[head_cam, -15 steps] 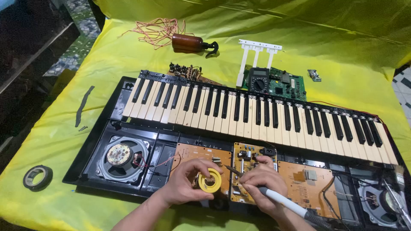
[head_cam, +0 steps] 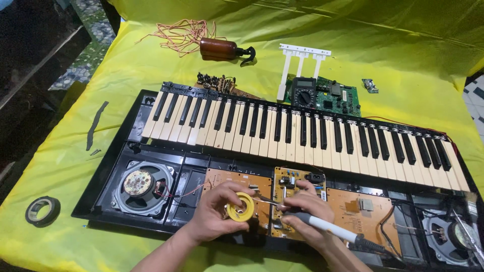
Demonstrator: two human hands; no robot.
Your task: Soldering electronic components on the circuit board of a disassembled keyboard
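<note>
An opened black electronic keyboard (head_cam: 116,166) lies on a yellow cloth, its brown circuit boards (head_cam: 360,206) exposed along the near side. My left hand (head_cam: 217,214) holds a small yellow solder spool (head_cam: 240,207) above the boards. My right hand (head_cam: 302,209) grips a white-handled soldering iron (head_cam: 327,229), its tip toward the middle board (head_cam: 292,179) beside the spool. A thin strand runs from the spool to my right fingers.
A round speaker (head_cam: 141,184) sits at the case's left and another (head_cam: 451,234) at the right. Behind the keys lie a green board (head_cam: 338,98) with a multimeter (head_cam: 304,92), white key pieces (head_cam: 300,58), a brown bottle (head_cam: 219,49), tangled orange wire (head_cam: 181,32). A black tape roll (head_cam: 43,210) lies near left.
Both hands stay over the middle boards with the spool and the iron; they have shifted only slightly.
</note>
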